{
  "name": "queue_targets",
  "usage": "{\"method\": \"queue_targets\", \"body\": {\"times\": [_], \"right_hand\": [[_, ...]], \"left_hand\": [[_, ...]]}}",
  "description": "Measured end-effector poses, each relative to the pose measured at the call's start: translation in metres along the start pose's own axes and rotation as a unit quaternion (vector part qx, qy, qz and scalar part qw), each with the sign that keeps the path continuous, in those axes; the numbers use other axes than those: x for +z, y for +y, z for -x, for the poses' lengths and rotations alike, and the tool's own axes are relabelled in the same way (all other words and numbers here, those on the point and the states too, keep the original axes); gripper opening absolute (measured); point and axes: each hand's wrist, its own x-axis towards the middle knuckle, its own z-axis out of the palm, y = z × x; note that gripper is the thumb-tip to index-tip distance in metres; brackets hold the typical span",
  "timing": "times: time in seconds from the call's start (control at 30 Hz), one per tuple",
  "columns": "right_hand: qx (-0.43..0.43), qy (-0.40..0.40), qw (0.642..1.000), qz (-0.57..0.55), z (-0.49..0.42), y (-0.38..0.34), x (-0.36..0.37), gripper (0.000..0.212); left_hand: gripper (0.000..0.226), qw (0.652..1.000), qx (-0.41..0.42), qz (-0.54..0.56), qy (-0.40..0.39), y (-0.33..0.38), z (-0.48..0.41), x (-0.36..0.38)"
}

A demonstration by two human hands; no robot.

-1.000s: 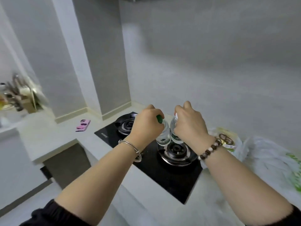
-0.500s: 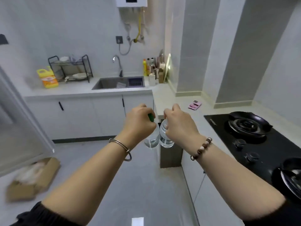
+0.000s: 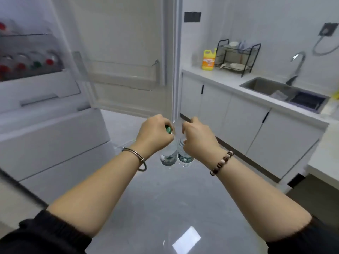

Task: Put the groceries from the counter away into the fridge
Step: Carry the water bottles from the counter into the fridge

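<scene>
STEP: carrying to fridge (image 3: 55, 129) | left hand (image 3: 154, 133) grip curled round green-cap bottle (image 3: 167, 158) | right hand (image 3: 197, 139) grip round other bottle (image 3: 185, 158) | both hang side by side above floor | NEXT: probably lift onto door shelf (image 3: 124, 75), upright

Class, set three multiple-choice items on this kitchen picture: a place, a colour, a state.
1. The yellow jug stands: A in the sink; B on the counter beside the dish rack; C on the floor.
2. The cap of the bottle in the left hand is: A blue; B green; C black.
3. The fridge door is: A open; B shut; C removed.
Answers: B, it stands by the rack; B, green shows at the hand's edge; A, its inner shelf shows.
</scene>
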Motion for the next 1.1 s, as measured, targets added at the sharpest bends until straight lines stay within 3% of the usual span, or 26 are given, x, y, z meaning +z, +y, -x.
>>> {"method": "queue_targets", "body": {"times": [0.27,0.47,0.9,1.1], "right_hand": [[-0.172,-0.024,0.985,-0.02,-0.003,-0.063,0.019,0.021],[-0.238,-0.021,0.969,-0.061,-0.017,-0.14,0.023,0.02],[-0.308,0.134,0.935,-0.119,-0.086,-0.277,0.015,0.016],[-0.342,0.195,0.908,-0.142,-0.148,-0.31,0.019,0.016]], "left_hand": [[0.013,0.982,-0.171,-0.037,0.07,-0.045,0.065,-0.048],[0.013,0.962,-0.218,-0.09,0.137,-0.087,0.089,-0.109],[0.012,0.917,-0.125,-0.118,0.36,-0.191,0.081,-0.214],[0.013,0.905,-0.103,-0.127,0.392,-0.239,0.041,-0.23]]}}
